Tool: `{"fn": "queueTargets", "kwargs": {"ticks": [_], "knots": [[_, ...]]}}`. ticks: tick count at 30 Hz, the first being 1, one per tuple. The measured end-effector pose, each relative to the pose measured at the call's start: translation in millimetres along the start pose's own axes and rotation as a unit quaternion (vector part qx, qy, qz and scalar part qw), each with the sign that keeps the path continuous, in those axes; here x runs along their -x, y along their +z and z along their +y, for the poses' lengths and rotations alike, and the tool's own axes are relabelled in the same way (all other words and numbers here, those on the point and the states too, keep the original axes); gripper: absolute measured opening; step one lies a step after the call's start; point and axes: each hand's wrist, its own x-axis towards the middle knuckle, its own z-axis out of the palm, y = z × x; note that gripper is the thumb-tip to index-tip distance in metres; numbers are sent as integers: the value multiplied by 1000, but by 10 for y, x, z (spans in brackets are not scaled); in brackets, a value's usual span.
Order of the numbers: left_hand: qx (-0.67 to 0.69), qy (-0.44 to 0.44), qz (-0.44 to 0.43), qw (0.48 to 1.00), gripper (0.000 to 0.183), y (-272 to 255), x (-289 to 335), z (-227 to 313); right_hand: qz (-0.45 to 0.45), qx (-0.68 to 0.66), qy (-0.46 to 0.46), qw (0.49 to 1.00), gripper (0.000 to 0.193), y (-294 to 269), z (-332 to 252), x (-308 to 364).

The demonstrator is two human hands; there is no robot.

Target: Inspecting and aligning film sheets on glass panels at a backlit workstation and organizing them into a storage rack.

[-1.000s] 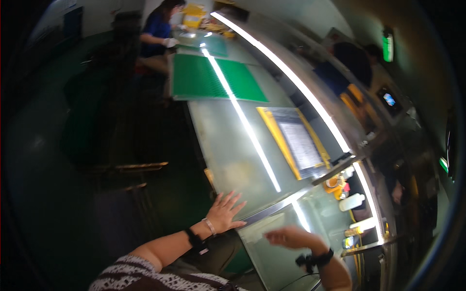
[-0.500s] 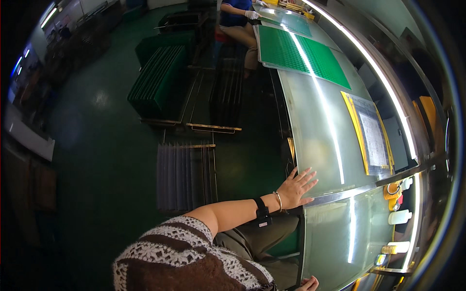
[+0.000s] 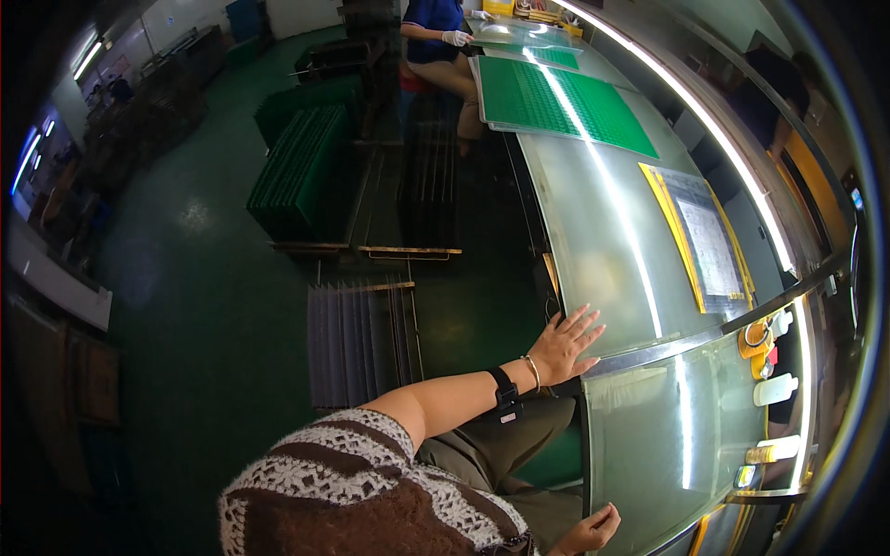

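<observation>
My left hand (image 3: 567, 347) is open, its fingers spread over the near left edge of the glass-topped table (image 3: 593, 232), close to the metal strip (image 3: 658, 356) that divides it from a nearer glass panel (image 3: 640, 463). It holds nothing. A bracelet and a black wrist strap (image 3: 506, 393) are on that arm. At the bottom, beside the nearer panel's left edge, my right hand (image 3: 595, 531) has its fingers curled together; nothing shows in them.
Yellow-edged sheets (image 3: 703, 243) lie to the right and a green patterned sheet (image 3: 565, 102) farther off. Bottles (image 3: 775, 389) line the right side. A co-worker in blue (image 3: 434, 15) sits at the far end. Racks of green panels (image 3: 301, 171) and grey sheets (image 3: 357, 343) stand on the left.
My right hand has risen farther into view at the panel's edge. My left hand stays spread at nearly the same spot. The whole view has shifted slightly.
</observation>
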Motion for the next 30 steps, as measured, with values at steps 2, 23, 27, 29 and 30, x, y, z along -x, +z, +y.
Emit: {"fn": "queueTargets", "kwargs": {"ticks": [2, 23, 27, 29, 30], "knots": [[-4, 3, 1, 1000, 60, 10, -18, 23, 4, -3, -1, 1000, 13, -6, 34, 5], [-29, 28, 38, 998, 59, 16, -24, 46, 24, -13, -14, 1000, 12, -21, 111, 25], [-26, 27, 37, 999, 59, 13, -25, 41, 11, -11, 4, 1000, 12, -41, 86, 18], [-26, 28, 36, 999, 59, 23, -22, 41, 14, -9, 1, 1000, 12, -53, 72, 15], [-25, 26, 35, 999, 59, 28, -21, 40, 16, -7, -2, 1000, 12, -57, 66, 15]]}}
